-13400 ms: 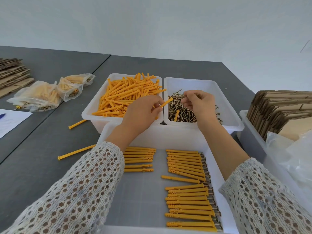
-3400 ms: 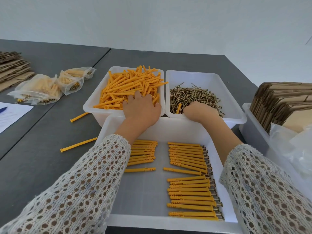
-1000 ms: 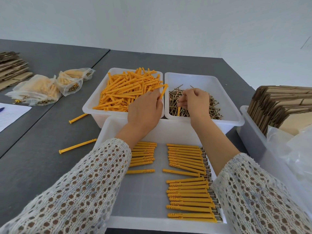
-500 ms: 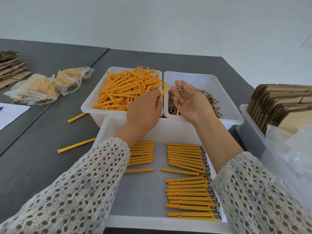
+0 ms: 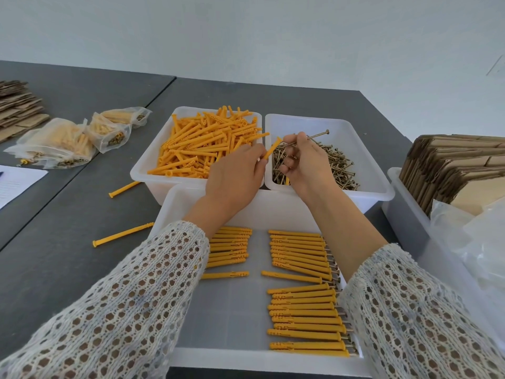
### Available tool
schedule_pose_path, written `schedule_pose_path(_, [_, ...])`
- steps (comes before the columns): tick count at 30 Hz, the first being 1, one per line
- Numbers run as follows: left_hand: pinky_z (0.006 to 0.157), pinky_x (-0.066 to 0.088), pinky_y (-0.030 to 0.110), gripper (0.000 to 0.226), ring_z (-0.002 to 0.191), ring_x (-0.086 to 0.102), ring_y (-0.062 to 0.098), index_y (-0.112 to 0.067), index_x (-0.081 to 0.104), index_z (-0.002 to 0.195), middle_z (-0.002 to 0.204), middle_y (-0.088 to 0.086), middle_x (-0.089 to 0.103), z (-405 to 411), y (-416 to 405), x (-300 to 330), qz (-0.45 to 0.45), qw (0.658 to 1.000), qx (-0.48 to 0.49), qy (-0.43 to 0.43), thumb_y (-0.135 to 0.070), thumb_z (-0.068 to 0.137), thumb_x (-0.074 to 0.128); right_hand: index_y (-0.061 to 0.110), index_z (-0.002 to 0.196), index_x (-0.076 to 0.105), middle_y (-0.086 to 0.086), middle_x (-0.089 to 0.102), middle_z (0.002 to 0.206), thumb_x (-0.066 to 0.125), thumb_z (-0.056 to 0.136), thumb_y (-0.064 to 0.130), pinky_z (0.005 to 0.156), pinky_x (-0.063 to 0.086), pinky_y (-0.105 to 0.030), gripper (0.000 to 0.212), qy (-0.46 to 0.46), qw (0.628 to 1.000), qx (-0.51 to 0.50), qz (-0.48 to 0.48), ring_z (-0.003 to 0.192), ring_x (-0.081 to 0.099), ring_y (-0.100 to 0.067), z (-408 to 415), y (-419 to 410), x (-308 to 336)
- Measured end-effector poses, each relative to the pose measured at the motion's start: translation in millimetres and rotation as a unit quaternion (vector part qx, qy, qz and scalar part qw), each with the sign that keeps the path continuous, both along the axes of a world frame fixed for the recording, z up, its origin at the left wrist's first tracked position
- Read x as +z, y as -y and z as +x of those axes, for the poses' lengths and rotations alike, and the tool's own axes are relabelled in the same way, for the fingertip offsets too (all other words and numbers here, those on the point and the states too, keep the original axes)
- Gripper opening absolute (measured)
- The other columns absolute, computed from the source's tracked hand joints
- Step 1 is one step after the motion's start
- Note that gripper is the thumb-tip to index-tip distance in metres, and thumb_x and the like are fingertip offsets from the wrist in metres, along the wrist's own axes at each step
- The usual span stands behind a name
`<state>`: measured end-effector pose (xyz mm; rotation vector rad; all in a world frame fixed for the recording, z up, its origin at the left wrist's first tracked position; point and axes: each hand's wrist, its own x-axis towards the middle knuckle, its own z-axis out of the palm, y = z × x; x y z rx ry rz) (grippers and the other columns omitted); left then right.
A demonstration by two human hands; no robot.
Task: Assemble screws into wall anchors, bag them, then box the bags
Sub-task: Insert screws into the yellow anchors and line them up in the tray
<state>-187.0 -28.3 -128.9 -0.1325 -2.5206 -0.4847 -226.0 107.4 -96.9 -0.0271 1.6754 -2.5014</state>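
Pinching a single orange anchor (image 5: 271, 148) btwn thumb and fingers, the left hand (image 5: 235, 179) holds it over the seam btwn the two rear bins, flanged end tilted up twd the right. The right hand (image 5: 305, 162) pinches one long screw (image 5: 306, 138) at its tip end, head pointing up and right, tip just beside the anchor's open end; whether it's entered, can't tell. Its other fingers are curled in, w/ more screws apparently bunched in the palm. Left rear bin (image 5: 142, 170) is heaped w/ loose anchors (image 5: 207, 143); right rear bin (image 5: 374, 170) holds a pile of screws (image 5: 336, 165). Front tray (image 5: 246, 359), nearest the person, has assembled anchors in two columns: a short stack (image 5: 232, 250) partly under the left sleeve, and a longer column (image 5: 303, 294) w/ screw heads showing at the right ends. Two stray anchors (image 5: 123, 234) lie on the grey table (image 5: 54, 269) left of the tray. Filled bags (image 5: 62, 143) sit far left, near flattened cardboard (image 5: 16, 105). More folded cartons (image 5: 459, 165) stand in a bin at right, clear plastic (image 5: 481, 242) beside them.
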Motion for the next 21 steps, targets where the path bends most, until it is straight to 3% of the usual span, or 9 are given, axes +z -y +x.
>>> schedule_pose_path(10, [0.059, 0.047, 0.035, 0.019, 0.081, 0.055, 0.020, -0.023, 0.060, 0.110, 0.097, -0.003, 0.056, -1.8, 1.2, -0.2, 0.001, 1.000, -0.023, 0.009, -0.030, 0.104, 0.043, 0.006, 0.084, 0.061, -0.005, 0.050, 0.068, 0.041, 0.106, 0.014, 0.050, 0.041, -0.024, 0.030, 0.006, 1.000, -0.029, -0.005, 0.053, 0.041, -0.013, -0.6, 2.5, -0.1])
schedule_pose_path(16, [0.058, 0.048, 0.037, 0.019, 0.078, 0.054, 0.019, -0.024, 0.061, 0.109, 0.094, -0.002, 0.055, -1.3, 0.7, 0.7, -0.003, 0.999, -0.035, 0.004, -0.030, 0.104, 0.044, 0.007, 0.080, 0.060, -0.004, 0.050, 0.068, 0.043, 0.106, 0.017, 0.050, 0.039, -0.024, 0.033, 0.031, 0.996, -0.059, -0.067, 0.053, 0.041, -0.012, -2.4, -0.2, -0.5])
schedule_pose_path(21, [0.058, 0.047, 0.035, 0.018, 0.078, 0.053, 0.019, -0.023, 0.062, 0.108, 0.094, -0.002, 0.054, -2.1, 0.8, 0.6, -0.001, 0.999, -0.038, 0.008, -0.029, 0.103, 0.045, 0.008, 0.082, 0.062, -0.003, 0.050, 0.069, 0.043, 0.106, 0.017, 0.049, 0.041, -0.024, 0.032, -0.017, 0.999, -0.040, 0.021, 0.051, 0.041, -0.011, -1.5, 1.8, -2.2])
